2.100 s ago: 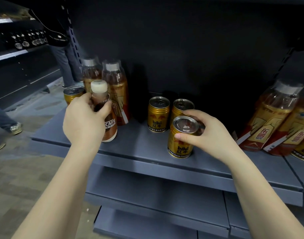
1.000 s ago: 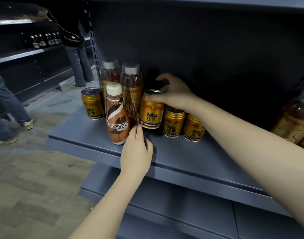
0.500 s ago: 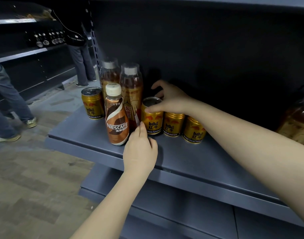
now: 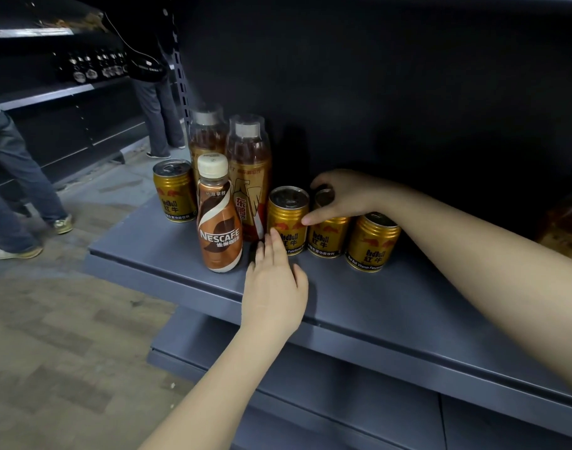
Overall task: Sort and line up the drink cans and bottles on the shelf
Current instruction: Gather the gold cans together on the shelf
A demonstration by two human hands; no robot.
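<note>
Cans now three abreast: my right hand (image 4: 344, 196) just moved on, fingers curled over middle can (image 4: 326, 235); left hand (image 4: 274, 287), fingers straight, touches nine-o'clock can (image 4: 287, 219). Row's nearly straight.

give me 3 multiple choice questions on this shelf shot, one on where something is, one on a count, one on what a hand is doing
1. Where does the Nescafe bottle stand?
A. Behind the tall bottles
B. In front of the tall bottles, near the shelf edge
C. On the lower shelf

2. How many gold Red Bull cans show on the shelf?
A. Two
B. Four
C. Six

3. What is the right hand doing?
A. Hanging free of everything
B. Lying flat on the shelf
C. Resting over the top of the middle can in the row of three

Answers:
1. B, it stands nearest the camera, with both tall bottles behind it.
2. B, one lone can is left of the bottles and three stand in a row to their right.
3. C, its fingers curl over that can's top, while the left hand lies open, fingertips at the leftmost can of the row.
</note>
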